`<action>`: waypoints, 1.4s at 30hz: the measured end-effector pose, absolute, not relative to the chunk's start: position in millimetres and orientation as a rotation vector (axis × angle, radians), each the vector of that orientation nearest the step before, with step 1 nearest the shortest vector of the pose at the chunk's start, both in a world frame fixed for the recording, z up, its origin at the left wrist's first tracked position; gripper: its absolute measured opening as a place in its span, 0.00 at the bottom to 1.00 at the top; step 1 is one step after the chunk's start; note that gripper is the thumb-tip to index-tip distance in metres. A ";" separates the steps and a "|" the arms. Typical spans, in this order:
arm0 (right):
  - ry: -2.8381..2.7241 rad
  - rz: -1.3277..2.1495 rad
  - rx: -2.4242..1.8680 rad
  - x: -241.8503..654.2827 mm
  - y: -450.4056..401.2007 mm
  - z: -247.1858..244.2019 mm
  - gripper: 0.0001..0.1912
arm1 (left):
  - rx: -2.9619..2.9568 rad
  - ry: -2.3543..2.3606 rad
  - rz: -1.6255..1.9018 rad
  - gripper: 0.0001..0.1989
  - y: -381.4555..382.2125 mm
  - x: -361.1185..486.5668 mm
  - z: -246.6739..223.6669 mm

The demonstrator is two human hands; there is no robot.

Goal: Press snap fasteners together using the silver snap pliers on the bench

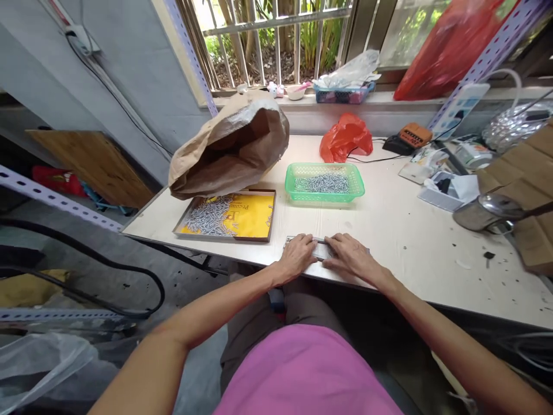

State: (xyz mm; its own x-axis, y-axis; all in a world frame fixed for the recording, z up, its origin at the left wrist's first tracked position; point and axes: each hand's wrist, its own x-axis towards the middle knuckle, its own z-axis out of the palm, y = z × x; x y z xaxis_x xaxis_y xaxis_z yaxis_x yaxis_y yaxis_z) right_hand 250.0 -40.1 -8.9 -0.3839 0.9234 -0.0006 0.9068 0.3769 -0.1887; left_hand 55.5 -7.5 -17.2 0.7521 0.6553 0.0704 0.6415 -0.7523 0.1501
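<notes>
At the table's front edge lies a flat, grey metal piece [321,250], long and narrow, partly covered by my hands. My left hand [298,256] is closed over its left part, fingers bent along the far edge. Over the right part, my right hand [351,257] grips in the same way, with a short gap between the two hands. Just beyond them stands a green plastic basket [325,197] holding many small silvery metal pins [326,184]. To the left, a shallow tray [253,238] with a yellow lining [250,216] carries a heap of similar pins [209,216].
A large open paper bag [228,150] leans over the tray's back edge. Behind the basket lies a red plastic bag [345,138]. An orange and black charger [415,136], a metal jug [488,212] and cardboard boxes [531,173] stand at the right. A barred window is behind the table.
</notes>
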 end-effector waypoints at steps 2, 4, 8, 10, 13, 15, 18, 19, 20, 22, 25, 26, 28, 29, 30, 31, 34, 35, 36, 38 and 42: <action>-2.552 0.319 -1.597 256.2 -35.7 -10.3 0.20 | 2.865 1.027 0.321 0.12 -23.8 53.8 -25.1; -2.538 0.311 -1.592 258.6 -31.4 -15.9 0.18 | 2.874 0.967 0.420 0.12 -39.7 54.6 -32.0; -2.503 0.059 -1.714 255.2 -15.9 -27.1 0.13 | 2.776 0.963 0.450 0.09 -59.5 60.5 -37.6; -2.502 0.000 -1.717 253.5 -2.9 -26.1 0.12 | 2.737 0.990 0.443 0.10 -63.1 62.5 -36.7; -2.496 -0.039 -1.730 248.0 15.8 -15.7 0.12 | 2.712 0.999 0.470 0.11 -65.0 62.4 -35.7; -2.531 -0.026 -1.673 235.7 21.1 -5.9 0.12 | 2.687 0.997 0.517 0.12 -65.6 61.6 -38.0; -2.726 0.088 -1.313 201.3 14.5 7.0 0.12 | 2.620 1.011 0.583 0.16 -68.3 61.6 -47.6; -2.794 0.123 -1.172 188.1 9.8 9.7 0.12 | 2.599 1.016 0.579 0.17 -70.2 61.7 -51.5; -2.848 0.142 -1.059 175.8 4.9 11.0 0.11 | 2.586 1.016 0.564 0.17 -72.8 61.2 -55.1; -2.927 0.148 -0.913 156.5 -2.6 8.4 0.11 | 2.589 0.995 0.524 0.18 -79.4 57.5 -59.1; -3.005 0.133 -0.788 143.4 -2.7 -7.5 0.10 | 2.636 0.910 0.550 0.17 -88.3 40.8 -50.7; -3.005 0.141 -0.774 142.0 -0.4 -14.1 0.10 | 2.649 0.897 0.581 0.16 -88.8 31.6 -43.5; -2.942 0.225 -0.761 141.1 4.9 -24.0 0.08 | 2.655 0.977 0.641 0.14 -82.2 8.0 -24.5; -2.872 0.292 -0.775 141.4 7.2 -25.6 0.07 | 2.643 1.089 0.657 0.14 -74.3 -6.1 -14.0; -2.791 0.356 -0.800 142.2 9.6 -24.2 0.07 | 2.612 1.253 0.665 0.14 -63.2 -21.1 -3.9; -2.699 0.407 -0.832 144.0 12.3 -19.4 0.08 | 2.550 1.478 0.679 0.15 -49.3 -36.7 5.1; -2.365 0.395 -0.933 159.9 28.8 11.8 0.10 | 2.398 1.940 0.581 0.13 1.1 -81.4 21.5; -2.233 0.335 -0.962 170.0 38.6 24.7 0.10 | 2.378 2.014 0.487 0.13 17.6 -94.0 23.2; -2.117 0.230 -1.008 182.6 50.7 36.9 0.09 | 2.381 2.041 0.377 0.12 32.5 -104.6 23.3; -1.973 0.009 -1.138 213.2 79.2 54.6 0.10 | 2.427 1.990 0.170 0.12 55.8 -119.6 20.6; -2.021 -0.176 -1.389 270.1 121.5 51.6 0.20 | 2.516 1.765 -0.054 0.12 77.5 -129.2 10.1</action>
State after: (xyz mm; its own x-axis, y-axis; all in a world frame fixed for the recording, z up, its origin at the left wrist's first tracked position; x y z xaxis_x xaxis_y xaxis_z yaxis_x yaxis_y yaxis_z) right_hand 270.1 121.5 51.6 -0.2086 0.7797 0.5904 0.8699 0.4238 -0.2523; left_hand -129.2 77.5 10.1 0.3409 0.9376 -0.0680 0.9400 -0.3392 0.0354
